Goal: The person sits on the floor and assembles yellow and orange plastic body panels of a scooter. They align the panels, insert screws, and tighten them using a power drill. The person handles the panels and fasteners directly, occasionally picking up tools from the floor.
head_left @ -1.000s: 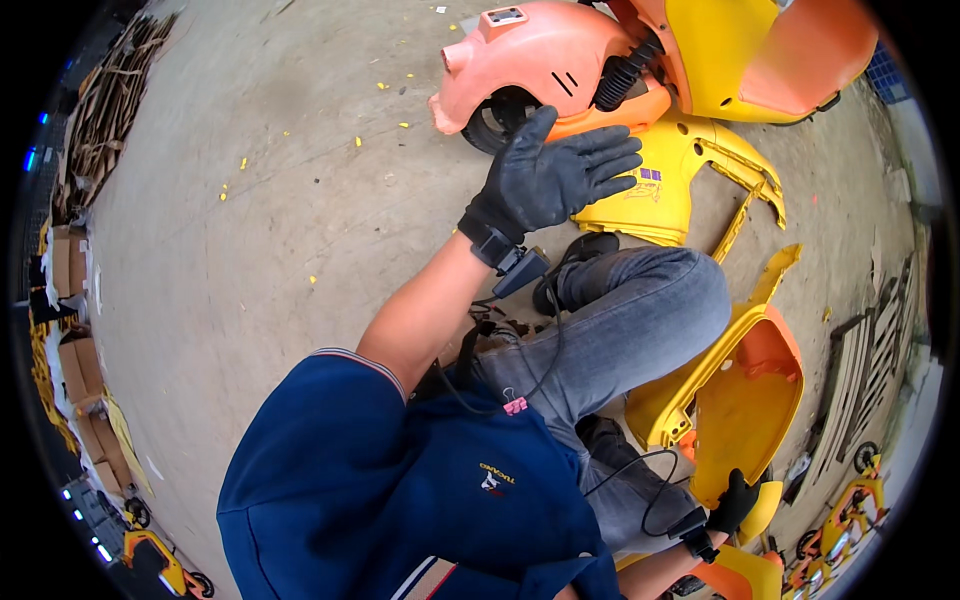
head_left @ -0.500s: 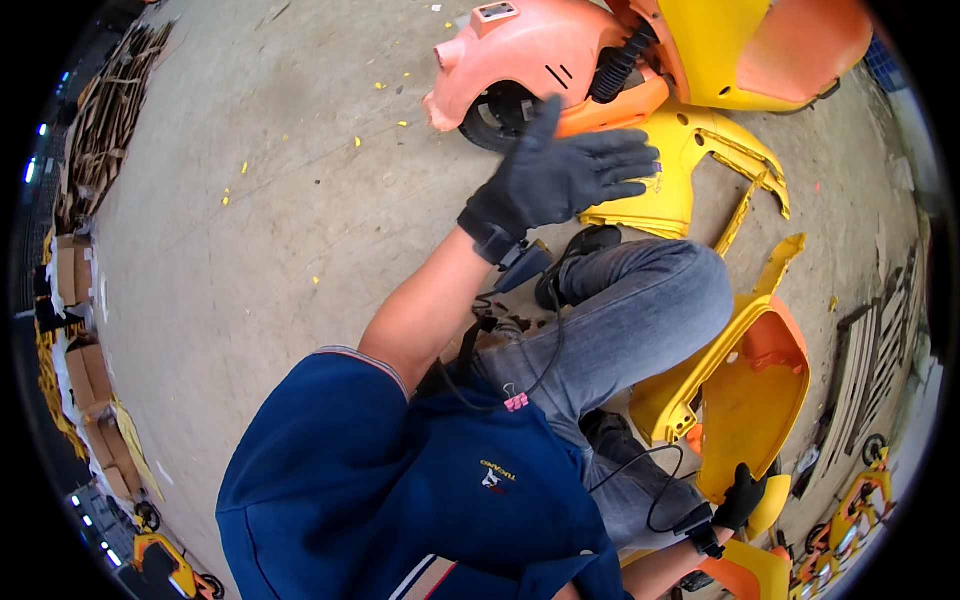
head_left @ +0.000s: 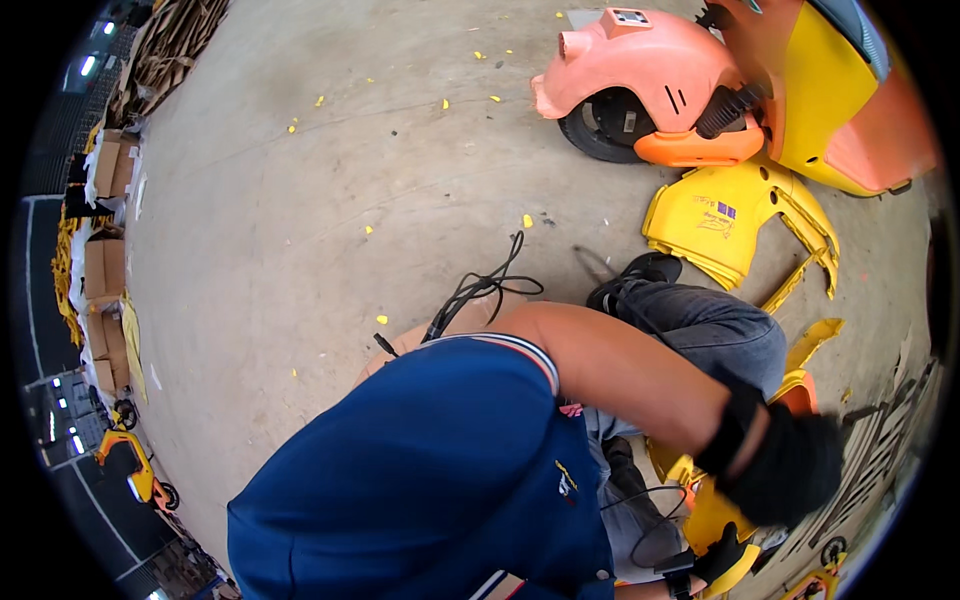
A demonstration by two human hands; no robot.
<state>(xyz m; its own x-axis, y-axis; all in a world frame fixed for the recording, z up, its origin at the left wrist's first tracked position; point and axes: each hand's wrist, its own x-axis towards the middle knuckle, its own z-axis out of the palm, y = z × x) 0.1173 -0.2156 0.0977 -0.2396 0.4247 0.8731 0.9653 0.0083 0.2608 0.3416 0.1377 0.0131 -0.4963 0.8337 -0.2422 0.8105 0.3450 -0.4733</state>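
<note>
My left hand (head_left: 785,465), in a black glove, reaches across my body to the right, above the yellow plastic body panels. Its fingers are smeared by motion, and nothing shows in them. Lower down, my right hand (head_left: 722,553), also gloved in black, is closed at the edge of a yellow plastic panel (head_left: 708,515) beside my leg. My left arm hides part of that panel. Past my foot, another yellow panel (head_left: 705,215) with purple marks lies on the concrete floor.
A pink, orange and yellow scooter body (head_left: 650,75) with a black wheel stands at the far right. Wooden slats (head_left: 880,455) lie along the right side. Cardboard boxes (head_left: 105,268) line the left. Black cable (head_left: 485,285) lies beside me, and yellow scraps dot the floor.
My left hand has swung from in front of me, where it was spread flat, over to the lower right. My right hand stays at the yellow panel. The whole view has shifted.
</note>
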